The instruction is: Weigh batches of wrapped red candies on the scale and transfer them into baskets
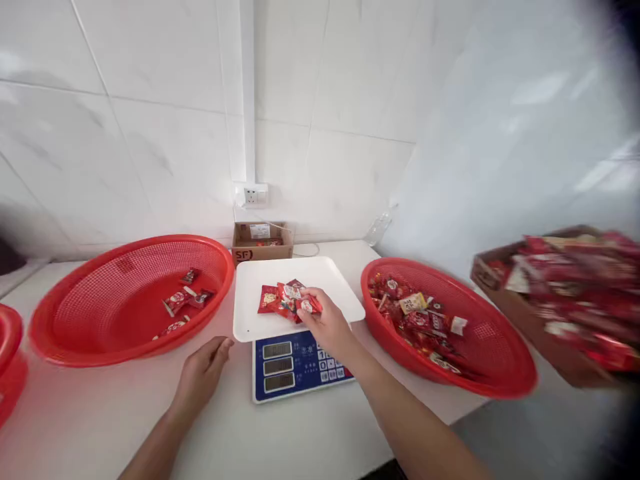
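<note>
My right hand (327,325) reaches over the white weighing tray (325,270) of a digital scale, its thumb and fingers closed on a small red candy packet (309,305). Under and beside that packet, several more red packets (280,300) lie in a loose pile on the tray. My left hand (204,367) is at the table just left of the scale, fingers curled together, with nothing visible in it. The scale's blue panel (300,367) has three small displays and a keypad, partly covered by my right hand and wrist.
A red mesh basket (125,250) with a few wrapped candies stands at left, another red basket (500,333) with many candies at right. A small cardboard box (263,252) sits behind the scale. A carton (520,327) heaped with red packets is far right. Part of another red basket (9,333) shows at far left.
</note>
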The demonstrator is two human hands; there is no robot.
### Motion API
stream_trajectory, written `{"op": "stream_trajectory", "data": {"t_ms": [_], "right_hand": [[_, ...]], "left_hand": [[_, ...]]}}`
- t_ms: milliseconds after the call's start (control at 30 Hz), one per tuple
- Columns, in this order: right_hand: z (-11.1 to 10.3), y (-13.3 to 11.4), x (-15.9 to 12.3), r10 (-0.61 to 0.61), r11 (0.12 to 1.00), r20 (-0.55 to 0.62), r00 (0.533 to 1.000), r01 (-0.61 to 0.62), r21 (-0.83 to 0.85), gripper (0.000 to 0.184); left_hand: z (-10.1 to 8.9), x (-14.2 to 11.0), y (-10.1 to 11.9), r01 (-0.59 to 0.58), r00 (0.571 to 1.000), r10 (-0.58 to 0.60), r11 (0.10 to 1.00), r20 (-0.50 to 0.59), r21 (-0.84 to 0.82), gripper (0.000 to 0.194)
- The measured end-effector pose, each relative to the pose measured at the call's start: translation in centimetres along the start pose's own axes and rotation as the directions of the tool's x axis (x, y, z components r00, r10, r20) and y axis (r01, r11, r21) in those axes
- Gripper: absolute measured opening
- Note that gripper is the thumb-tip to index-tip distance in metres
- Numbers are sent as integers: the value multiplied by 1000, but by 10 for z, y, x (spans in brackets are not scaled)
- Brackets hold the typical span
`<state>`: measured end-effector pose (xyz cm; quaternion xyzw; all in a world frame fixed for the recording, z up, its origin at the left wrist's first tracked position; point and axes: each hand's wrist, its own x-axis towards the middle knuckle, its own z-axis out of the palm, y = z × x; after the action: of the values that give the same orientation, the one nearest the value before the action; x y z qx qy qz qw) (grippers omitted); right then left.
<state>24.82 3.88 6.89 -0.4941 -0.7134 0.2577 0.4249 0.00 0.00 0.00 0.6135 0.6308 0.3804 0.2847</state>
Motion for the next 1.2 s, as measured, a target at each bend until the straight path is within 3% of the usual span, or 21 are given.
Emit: {"op": "stream_trajectory", "data": {"t_ms": [200, 433, 600, 733, 900, 1067, 1200], "right_hand": [[-17, 9, 9, 19, 998, -94, 995, -24, -53, 31], [-48, 12, -13, 34, 999, -267, 963, -36, -2, 30], [-66, 21, -34, 214, 974, -275, 937, -183, 134, 40], [-62, 23, -41, 300, 947, -218, 929, -263, 183, 49], [-43, 15, -29, 237, 959, -127, 963, -211, 191, 62], [-38, 10, -18, 141, 984, -205, 968, -160, -80, 69], [-53, 13, -32, 136, 976, -245, 960, -173, -133, 64]], "left_hand": [[-1, -3, 2, -7, 1000, 6, 1000, -4, -7, 39], [-1, -2, 6, -31, 999, 30, 999, -20, -16, 38], [-1, -3, 4, -24, 1000, 24, 1000, -8, -3, 35], [0, -3, 5, -29, 999, 30, 999, -12, 14, 34], [0, -3, 4, -29, 999, 30, 999, -18, 23, 34], [-1, -3, 4, 0, 1000, 0, 1000, -23, -8, 35], [-2, -3, 5, -6, 999, 5, 1000, -41, -27, 35]]}}
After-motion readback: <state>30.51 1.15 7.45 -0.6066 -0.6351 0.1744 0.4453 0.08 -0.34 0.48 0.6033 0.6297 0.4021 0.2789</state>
